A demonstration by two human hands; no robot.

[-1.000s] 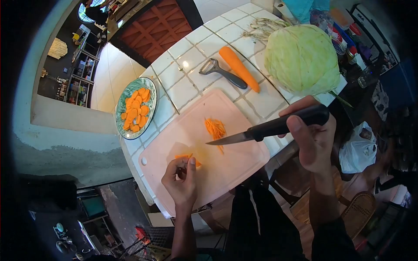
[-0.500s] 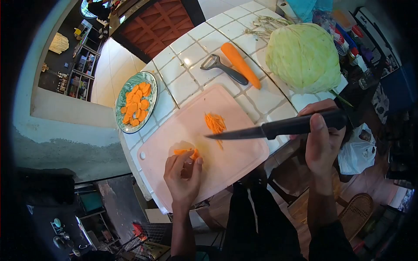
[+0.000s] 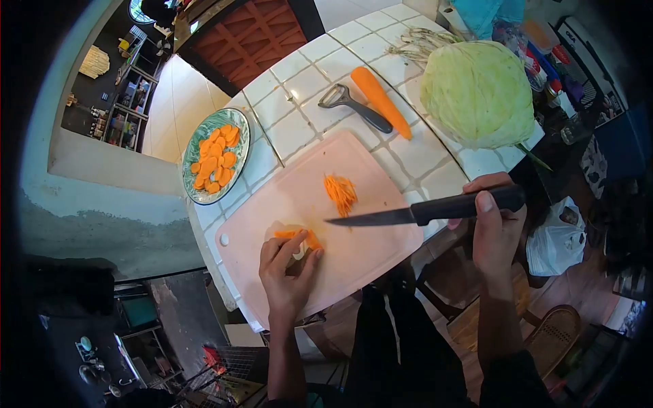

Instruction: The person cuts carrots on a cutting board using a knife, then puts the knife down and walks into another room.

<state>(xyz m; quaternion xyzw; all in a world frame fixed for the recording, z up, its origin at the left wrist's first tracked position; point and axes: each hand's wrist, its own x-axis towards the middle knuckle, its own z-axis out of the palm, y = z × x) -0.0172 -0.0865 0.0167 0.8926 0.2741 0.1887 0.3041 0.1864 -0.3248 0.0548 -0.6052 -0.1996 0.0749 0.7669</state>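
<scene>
Knife (image 3: 425, 213), right of centre in the frame: blade over the cutting board (image 3: 381, 234), tip pointing left, long axis near horizontal, handle end slightly higher. Right hand (image 3: 498, 234) closed around the handle. Left hand (image 3: 284, 277), lower centre: fingertips at carrot pieces (image 3: 313, 239); whether it grips them cannot be told. Shredded carrot (image 3: 340, 193) lies above the blade. Plate (image 3: 192, 151), upper left, contains carrot slices (image 3: 212, 163).

A white-tiled desk (image 3: 275, 119) stands beside a patchy pale wall (image 3: 88, 228), with a red lattice panel (image 3: 252, 44), dark shelves (image 3: 124, 126), a bright window (image 3: 139, 11) and a cane-backed chair (image 3: 556, 334) around it.
</scene>
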